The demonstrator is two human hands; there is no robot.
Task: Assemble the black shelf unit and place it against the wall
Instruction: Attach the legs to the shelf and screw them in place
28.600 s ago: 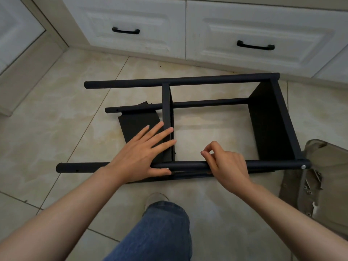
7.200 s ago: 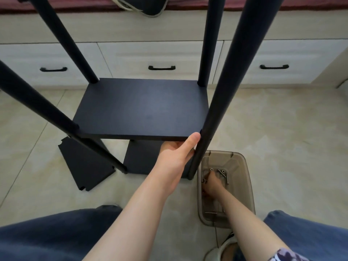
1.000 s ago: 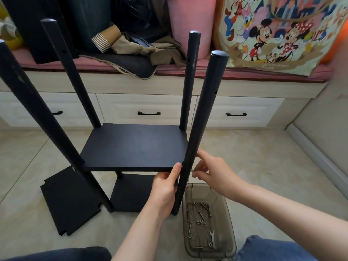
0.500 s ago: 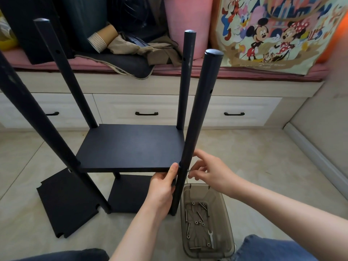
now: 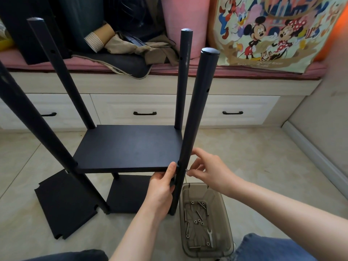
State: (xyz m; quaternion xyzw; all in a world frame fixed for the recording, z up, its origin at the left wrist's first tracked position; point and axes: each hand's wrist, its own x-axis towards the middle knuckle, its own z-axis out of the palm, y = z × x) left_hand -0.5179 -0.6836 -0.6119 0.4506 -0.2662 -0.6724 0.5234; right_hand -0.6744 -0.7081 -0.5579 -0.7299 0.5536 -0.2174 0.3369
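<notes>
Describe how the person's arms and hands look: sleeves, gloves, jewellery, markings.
The left forearm and right forearm are bare to the picture's edge, no sleeve showing. The left hand and right hand wear no gloves; no ring, watch or bracelet shows, and no markings. Blue jeans cover the knees.

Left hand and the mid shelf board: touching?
Touching. Head view: the left hand grips the shelf board at its front right corner, thumb on top and palm below the edge, beside the front right post.
</notes>
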